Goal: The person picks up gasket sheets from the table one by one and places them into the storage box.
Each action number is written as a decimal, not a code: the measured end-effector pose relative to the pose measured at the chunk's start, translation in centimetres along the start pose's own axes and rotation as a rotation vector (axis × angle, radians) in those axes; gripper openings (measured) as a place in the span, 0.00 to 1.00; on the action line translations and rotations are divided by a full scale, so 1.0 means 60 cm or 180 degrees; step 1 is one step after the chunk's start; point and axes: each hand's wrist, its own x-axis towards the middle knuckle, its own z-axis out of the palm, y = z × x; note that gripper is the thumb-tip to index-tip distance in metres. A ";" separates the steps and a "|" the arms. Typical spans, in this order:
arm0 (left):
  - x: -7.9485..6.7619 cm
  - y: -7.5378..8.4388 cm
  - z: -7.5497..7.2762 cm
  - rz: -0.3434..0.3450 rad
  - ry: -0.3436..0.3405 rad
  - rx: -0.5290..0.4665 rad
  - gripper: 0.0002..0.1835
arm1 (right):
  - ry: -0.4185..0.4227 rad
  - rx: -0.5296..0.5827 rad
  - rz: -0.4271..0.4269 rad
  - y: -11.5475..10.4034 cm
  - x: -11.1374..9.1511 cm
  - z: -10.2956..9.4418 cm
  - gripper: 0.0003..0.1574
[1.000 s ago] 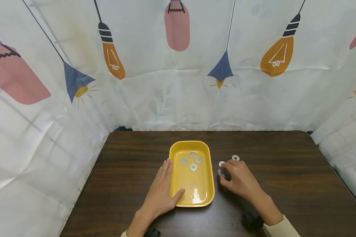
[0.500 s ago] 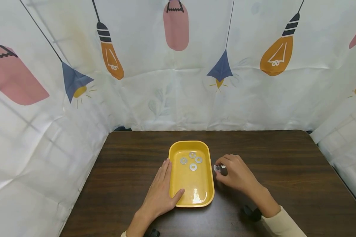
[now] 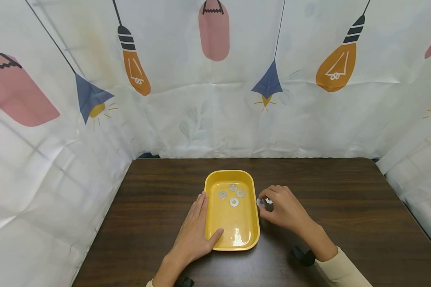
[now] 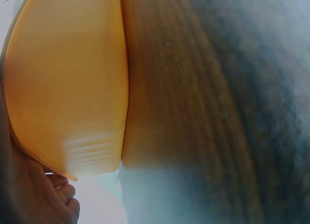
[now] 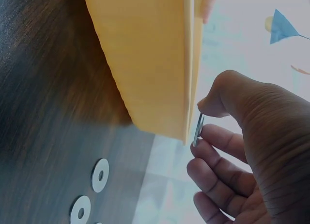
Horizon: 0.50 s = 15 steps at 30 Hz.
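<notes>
My right hand (image 3: 284, 205) pinches a metal washer (image 5: 198, 130) between thumb and fingers, just outside the right rim of the yellow tray (image 3: 233, 235). The right wrist view shows this washer edge-on, raised above the table. Along the tray's left side lies my left hand (image 3: 195, 233), its fingers straight against the wall and the thumb over the near left corner. Several flat washers (image 3: 234, 202) lie spread in the far half of the tray. In the left wrist view, the tray's outer wall (image 4: 72, 79) fills much of the left side, with fingers at its lower edge.
More washers lie on the dark wooden table (image 3: 158, 191) to the right of the tray; the right wrist view shows one washer (image 5: 100, 175) beside another washer (image 5: 80, 209). My right hand mostly covers them in the head view. A patterned white curtain (image 3: 215, 119) hangs behind the table.
My right hand has picked a washer up from the table and carried it left to the tray's right edge. The left hand and the tray stay where they were.
</notes>
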 end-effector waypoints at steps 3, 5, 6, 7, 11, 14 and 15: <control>0.000 0.000 0.000 0.0004 0.0001 0.0007 0.58 | 0.0019 0.0007 -0.0015 -0.002 0.000 0.000 0.12; 0.000 0.000 0.000 0.0005 0.0010 0.0018 0.58 | 0.0031 0.0008 -0.0031 -0.004 0.001 0.000 0.12; 0.000 0.000 0.000 0.0007 0.0016 0.0022 0.58 | 0.0033 0.0009 -0.0038 -0.005 0.002 0.000 0.13; 0.000 0.000 0.000 0.0007 0.0016 0.0026 0.58 | 0.0034 0.0012 -0.0047 -0.006 0.003 0.000 0.13; 0.000 0.000 0.001 0.0007 0.0004 0.0020 0.58 | 0.0012 0.0011 -0.0045 -0.009 0.004 0.000 0.14; 0.001 -0.001 0.002 0.0019 0.0004 0.0010 0.58 | -0.0014 0.0022 -0.0019 -0.012 0.006 -0.001 0.14; 0.001 -0.001 0.002 0.0021 0.0010 0.0004 0.58 | -0.0023 0.0026 -0.0009 -0.012 0.006 -0.001 0.14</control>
